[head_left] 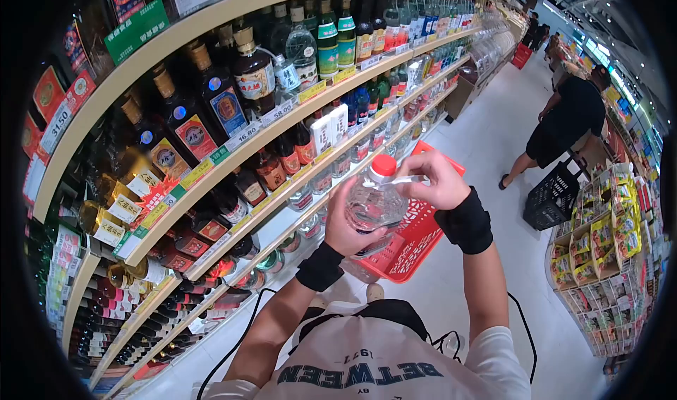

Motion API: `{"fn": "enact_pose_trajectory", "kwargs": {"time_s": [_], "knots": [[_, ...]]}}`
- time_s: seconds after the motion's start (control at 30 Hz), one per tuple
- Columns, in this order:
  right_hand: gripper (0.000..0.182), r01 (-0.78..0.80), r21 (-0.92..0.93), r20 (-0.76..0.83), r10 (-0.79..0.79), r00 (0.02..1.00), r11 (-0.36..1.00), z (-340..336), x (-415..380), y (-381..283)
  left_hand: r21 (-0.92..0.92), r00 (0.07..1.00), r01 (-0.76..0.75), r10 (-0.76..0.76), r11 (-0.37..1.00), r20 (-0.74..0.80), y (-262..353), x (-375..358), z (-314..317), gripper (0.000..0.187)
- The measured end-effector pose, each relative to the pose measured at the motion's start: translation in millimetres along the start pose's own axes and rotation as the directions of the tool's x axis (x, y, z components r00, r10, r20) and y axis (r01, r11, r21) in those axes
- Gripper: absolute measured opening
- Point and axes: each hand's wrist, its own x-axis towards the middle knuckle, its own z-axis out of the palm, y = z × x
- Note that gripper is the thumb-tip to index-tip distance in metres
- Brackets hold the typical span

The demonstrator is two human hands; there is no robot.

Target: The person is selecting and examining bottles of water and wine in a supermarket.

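Observation:
A clear, rounded bottle (377, 204) with a red cap is held up in front of my chest. Around its left side and underside wrap the fingers of my left hand (350, 222). At the bottle's neck, just below the cap, my right hand (438, 183) pinches a thin white strip (403, 180). Whether that strip is a tag or part of a handle, I cannot make out. Below the bottle, a red shopping basket (407, 253) sits on the floor, partly hidden behind my hands.
Long shelves (211, 167) of bottles with price labels curve along my left. To the right a person in dark clothes (575, 111) stands by a black basket (554, 194). A rack of yellow packets (599, 238) stands nearer, beside the pale floor aisle (493, 132).

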Motion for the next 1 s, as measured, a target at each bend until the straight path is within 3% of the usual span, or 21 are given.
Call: {"fn": "enact_pose_trajectory", "kwargs": {"time_s": [0.07,0.13,0.17,0.2,0.33,0.47,0.5,0.6,0.67,0.7,0.8,0.9,1.0], "knots": [[0.022,0.146,0.239,-0.215,-0.094,0.972,0.960,-12,7,1,0.057,0.999,-0.028,0.030,0.998,-0.023,5,11,6,0.106],[0.026,0.328,0.444,-0.369,-0.164,0.915,0.834,-27,14,14,0.024,0.998,-0.039,0.040,0.999,-0.054,6,19,17,0.106],[0.027,0.347,0.534,-0.428,-0.108,0.897,0.771,-33,16,17,0.010,0.997,-0.037,0.038,0.999,-0.072,8,20,20,0.106],[0.026,0.354,0.520,-0.469,-0.087,0.879,0.777,-39,19,24,0.076,0.997,-0.046,0.051,0.996,-0.066,16,25,20,0.107],[0.022,0.325,0.324,-0.545,-0.106,0.832,0.888,-56,23,65,0.025,0.995,-0.027,0.030,0.999,-0.100,34,36,25,0.109],[0.021,0.153,0.635,-0.398,0.151,0.905,0.757,-52,6,93,-0.261,0.991,-0.024,-0.012,0.965,-0.136,58,48,29,0.109],[0.027,0.103,0.711,-0.293,0.160,0.943,0.695,-48,2,104,-0.292,0.990,-0.008,-0.033,0.956,-0.138,66,51,29,0.109],[0.042,-0.059,0.716,-0.008,0.092,0.996,0.696,-33,-14,112,-0.327,0.988,-0.011,-0.039,0.945,-0.146,74,58,28,0.109],[0.059,-0.094,0.816,0.121,-0.009,0.993,0.570,-18,-21,116,-0.386,0.982,0.033,-0.101,0.922,-0.156,82,60,29,0.108],[0.066,-0.108,0.862,0.155,-0.053,0.987,0.496,-14,-24,117,-0.416,0.978,0.053,-0.130,0.908,-0.160,86,61,29,0.107],[0.081,-0.100,0.857,0.184,-0.117,0.976,0.506,-7,-28,126,-0.424,0.972,0.086,-0.169,0.901,-0.162,86,58,30,0.105],[0.094,-0.013,0.774,0.188,-0.210,0.959,0.633,2,-34,133,-0.423,0.960,0.158,-0.238,0.892,-0.144,87,52,30,0.104],[0.111,0.000,0.776,0.166,-0.204,0.965,0.631,16,-36,147,-0.450,0.954,0.172,-0.262,0.876,-0.146,82,49,34,0.103]]}}
